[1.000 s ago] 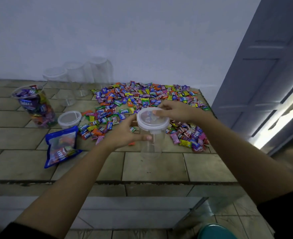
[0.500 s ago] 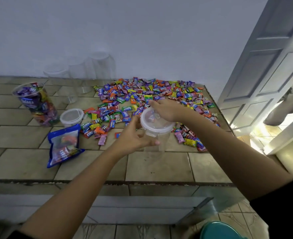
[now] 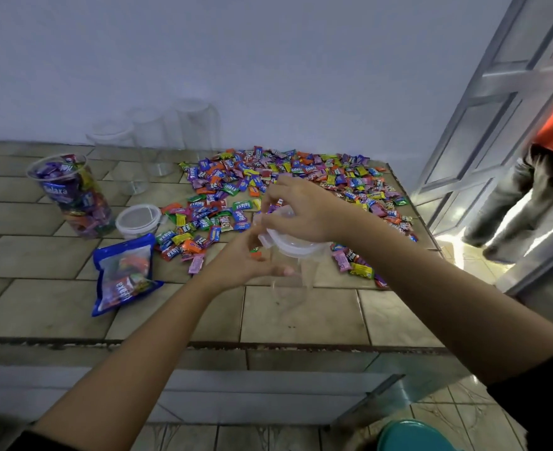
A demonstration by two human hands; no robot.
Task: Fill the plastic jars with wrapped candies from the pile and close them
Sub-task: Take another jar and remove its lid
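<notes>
The main risk was the empty plastic jar (image 3: 296,278) itself. Clear, light and with nothing inside to weigh it down, it could have skidded or tipped on the tiled surface (image 3: 301,317) if you worked the lid (image 3: 290,247) harder than you braced below. The lid sat tilted, so it looked only half-seated. A sudden give could have sent it into the candy pile (image 3: 268,183) just behind and knocked sweets off the edge.

Your left hand (image 3: 242,262) came in from the side, palm turned up, fingers curled against the jar's wall. Your right hand (image 3: 304,213) arched over the top, fingers clamped on the lid. The jar seemed to stand at the pile's near edge, well apart from the filled jar (image 3: 73,196) on the left.
</notes>
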